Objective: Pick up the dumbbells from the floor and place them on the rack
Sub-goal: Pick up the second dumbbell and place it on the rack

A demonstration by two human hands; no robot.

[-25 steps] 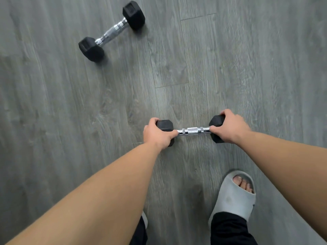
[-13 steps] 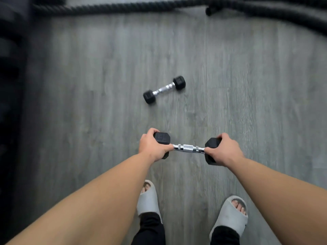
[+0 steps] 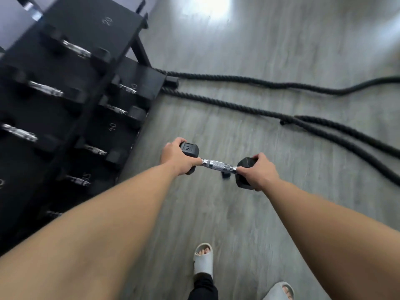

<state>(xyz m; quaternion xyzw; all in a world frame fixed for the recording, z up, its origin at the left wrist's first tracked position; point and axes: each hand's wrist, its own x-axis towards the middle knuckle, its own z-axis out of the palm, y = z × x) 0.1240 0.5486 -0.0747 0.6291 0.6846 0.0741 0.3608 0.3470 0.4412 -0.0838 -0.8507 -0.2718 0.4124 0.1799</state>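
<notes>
I hold a small black hex dumbbell (image 3: 217,165) with a chrome handle in the air above the grey floor, roughly level. My left hand (image 3: 175,155) grips its left head and my right hand (image 3: 258,171) grips its right head. A small dark piece, perhaps the second dumbbell, (image 3: 225,174) peeks out on the floor right behind the handle; the rest is hidden. The black tiered dumbbell rack (image 3: 91,29) fills the left side, to the left of my hands, with several dumbbells (image 3: 76,49) resting in its trays and printed weight numbers.
Thick black battle ropes (image 3: 270,113) run across the floor from the rack's foot toward the right. My feet in grey slides (image 3: 203,259) stand at the bottom. Grey wood-look floor (image 3: 259,50) stretches ahead and to the right.
The view has swung left and up: the rack has come into sight on the left and the ropes lie closer. The dumbbell stays in both hands, its right end now a little lower.
</notes>
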